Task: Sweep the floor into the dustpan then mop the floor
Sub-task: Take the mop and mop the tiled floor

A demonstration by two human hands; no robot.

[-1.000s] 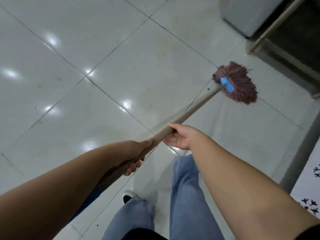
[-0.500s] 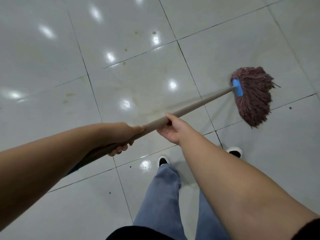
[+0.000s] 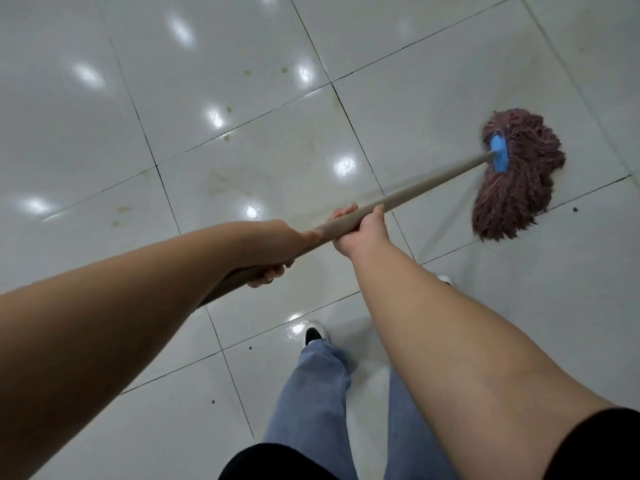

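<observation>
Nearest the camera: blue jeans (image 3: 311,403) and one white-and-black shoe (image 3: 314,332) on the white tiled floor (image 3: 86,133); a second shoe tip just shows behind the right forearm. Both bare forearms reach forward. Left hand (image 3: 273,247) wraps the tan mop handle (image 3: 426,183) low on the shaft, fingers curled under it. Right hand (image 3: 358,226) grips the same handle just ahead, thumb over the top, fingertips curled round the far side. Handle runs up and right to a blue clamp (image 3: 499,156). Maroon string mop head (image 3: 519,174) lies spread flat on a tile, far right. Yellowish stains (image 3: 227,135) dot the tiles further left. Small dark specks near the feet.
</observation>
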